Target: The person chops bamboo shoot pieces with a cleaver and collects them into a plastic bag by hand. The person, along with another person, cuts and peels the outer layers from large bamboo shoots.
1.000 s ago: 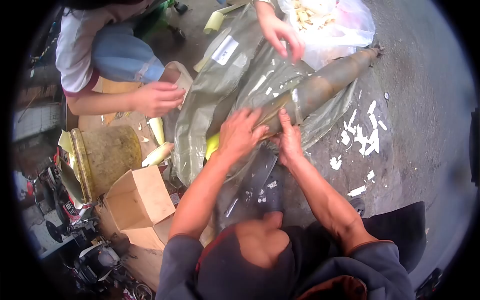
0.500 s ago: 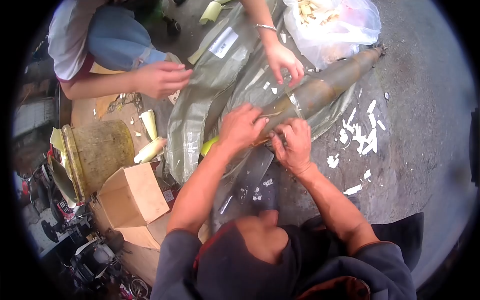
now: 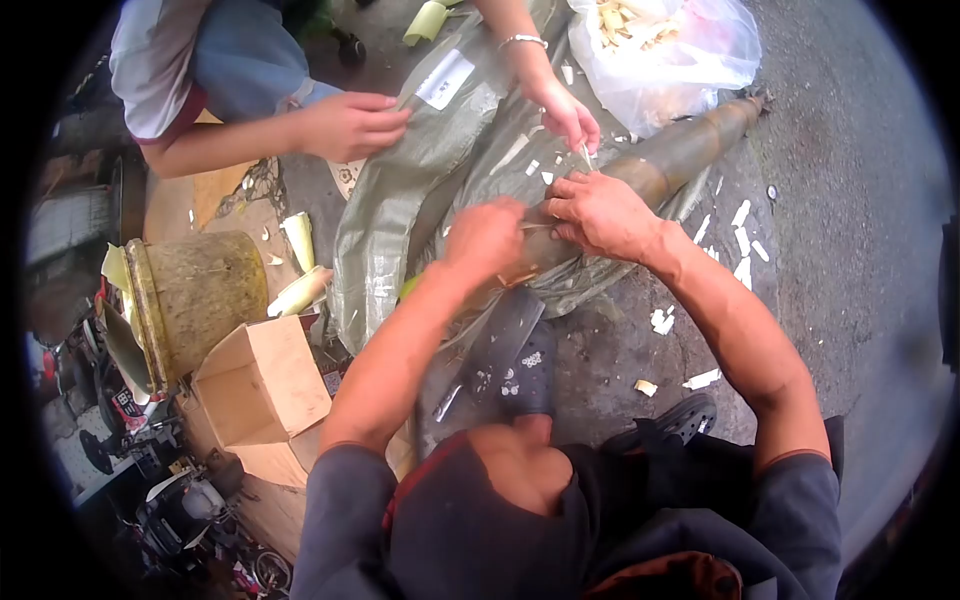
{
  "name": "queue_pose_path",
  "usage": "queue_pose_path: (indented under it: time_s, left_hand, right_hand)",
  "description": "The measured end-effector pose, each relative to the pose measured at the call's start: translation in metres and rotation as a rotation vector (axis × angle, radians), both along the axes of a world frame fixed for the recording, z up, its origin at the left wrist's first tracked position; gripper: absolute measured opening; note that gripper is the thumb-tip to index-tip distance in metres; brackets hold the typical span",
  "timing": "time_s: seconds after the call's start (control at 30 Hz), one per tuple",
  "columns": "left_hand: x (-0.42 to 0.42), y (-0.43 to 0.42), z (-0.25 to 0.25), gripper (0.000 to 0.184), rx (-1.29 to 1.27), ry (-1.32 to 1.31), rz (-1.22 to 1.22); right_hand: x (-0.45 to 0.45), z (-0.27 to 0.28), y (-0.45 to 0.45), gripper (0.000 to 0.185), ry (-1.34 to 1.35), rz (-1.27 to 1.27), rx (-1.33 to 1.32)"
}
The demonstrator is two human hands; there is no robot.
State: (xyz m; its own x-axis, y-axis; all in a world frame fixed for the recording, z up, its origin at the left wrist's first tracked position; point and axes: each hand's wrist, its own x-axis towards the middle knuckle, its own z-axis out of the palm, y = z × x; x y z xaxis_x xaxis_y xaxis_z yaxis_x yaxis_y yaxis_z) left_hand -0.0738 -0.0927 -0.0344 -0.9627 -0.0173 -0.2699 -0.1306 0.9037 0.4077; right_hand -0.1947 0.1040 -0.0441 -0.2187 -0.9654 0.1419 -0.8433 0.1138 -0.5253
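The long, brown, pointed stalk [image 3: 677, 155] is lying on shiny grey-green plastic [image 3: 375, 265], looking heavy and stiff, probably best held around its middle. The bent right hand [image 3: 608, 216] and blurry left hand [image 3: 484, 240] are covering it; I cannot tell their grips.

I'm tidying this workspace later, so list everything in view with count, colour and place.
Long tapered stalk: one, brown-green, centre to upper right
Crumpled plastic sheeting: uncounted, grey-green, under and beside the stalk
Translucent plastic bag: one, whitish, top right, pale pieces inside
Round bucket: one, stained yellow, left
Open cardboard box: one, brown, lower left
Curved sheaths: at least three, pale yellow, near bucket and top
Flat scraps: many, white, mostly right
Co-worker's hands: two, bare, above centre
Own sleeves: two, dark grey, bottom
Own left hand, own right hand: two, bare, at the stalk
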Motion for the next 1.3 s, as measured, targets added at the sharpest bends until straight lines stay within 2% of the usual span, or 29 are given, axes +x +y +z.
queue_pose_path:
  time_s: [0.13, 0.23, 0.33, 0.53, 0.63, 0.73, 0.8, 0.83, 0.9, 1.07, 1.3]
  left_hand:
    - [0.006, -0.01, 0.021, 0.033, 0.185, -0.085, 0.099]
    - [0.003, -0.003, 0.032, 0.035, 0.144, -0.165, 0.063]
    - [-0.001, 0.009, 0.027, 0.034, -0.036, -0.101, -0.017]
    - [-0.009, 0.002, 0.026, 0.031, 0.005, -0.106, 0.012]
    - [-0.015, -0.009, 0.029, 0.029, 0.136, -0.171, 0.154]
    - [-0.021, -0.014, 0.021, 0.028, 0.0, -0.157, 0.015]
    - [-0.021, -0.011, 0.024, 0.027, 0.0, -0.179, 0.032]
    - [-0.023, -0.011, 0.025, 0.027, -0.003, -0.186, 0.037]
    - [-0.019, -0.007, 0.024, 0.025, -0.018, -0.12, 0.011]
    - [0.002, 0.015, 0.004, 0.017, -0.169, 0.168, -0.139]
    - [0.002, 0.022, -0.008, 0.014, -0.21, 0.229, -0.073]
  right_hand:
    - [-0.003, -0.018, -0.003, 0.011, -0.075, -0.015, -0.076]
    - [-0.001, -0.024, -0.011, 0.011, 0.029, -0.021, -0.092]
    - [0.004, -0.029, -0.013, 0.012, 0.114, -0.074, -0.118]
    - [-0.007, -0.028, -0.025, 0.011, 0.063, -0.072, -0.103]
    - [-0.012, -0.024, -0.026, 0.012, 0.012, -0.061, -0.168]
    - [-0.011, -0.024, -0.024, 0.015, 0.023, -0.083, -0.188]
    - [-0.008, -0.024, -0.029, 0.016, 0.085, -0.101, -0.212]
    - [-0.009, -0.023, -0.03, 0.02, 0.076, -0.098, -0.132]
    - [-0.005, -0.019, -0.024, 0.029, 0.049, -0.087, 0.035]
    - [0.008, -0.026, -0.012, 0.028, 0.086, -0.152, -0.164]
    - [0.009, -0.028, -0.013, 0.032, 0.062, -0.184, -0.148]
